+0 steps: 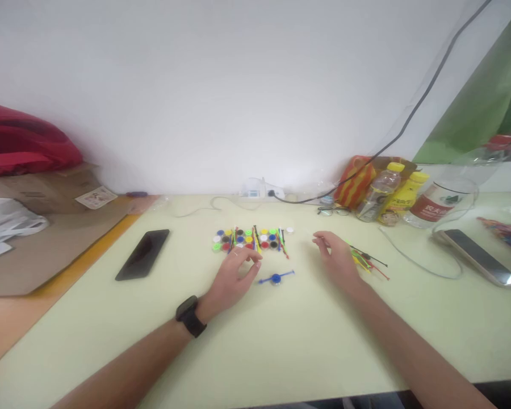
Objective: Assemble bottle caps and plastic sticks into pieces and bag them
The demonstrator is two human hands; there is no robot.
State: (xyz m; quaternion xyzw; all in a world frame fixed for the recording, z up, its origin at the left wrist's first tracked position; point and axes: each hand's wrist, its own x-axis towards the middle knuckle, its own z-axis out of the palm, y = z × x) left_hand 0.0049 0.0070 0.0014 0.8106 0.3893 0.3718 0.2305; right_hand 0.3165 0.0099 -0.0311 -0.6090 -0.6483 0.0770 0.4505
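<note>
My left hand (234,279), with a ring and a black watch on the wrist, hovers at the front of a group of small round coloured caps (248,240). Its thumb and fingers are apart, with nothing seen between them. Thin coloured plastic sticks (255,236) lie in rows among the caps. Just right of that hand is a blue round piece (276,279) with a blue stick across it. My right hand (338,260) has its fingers closed together; whatever is between them is too small to make out. Beside it lies a pile of coloured sticks (364,258), partly hidden.
A black phone (143,255) lies at the left, another phone (479,257) at the right with a white cable. Bottles (402,196), glasses (333,211) and a snack bag (354,182) stand at the back right. A power strip (259,188) sits by the wall; a cardboard box (42,187) is at left.
</note>
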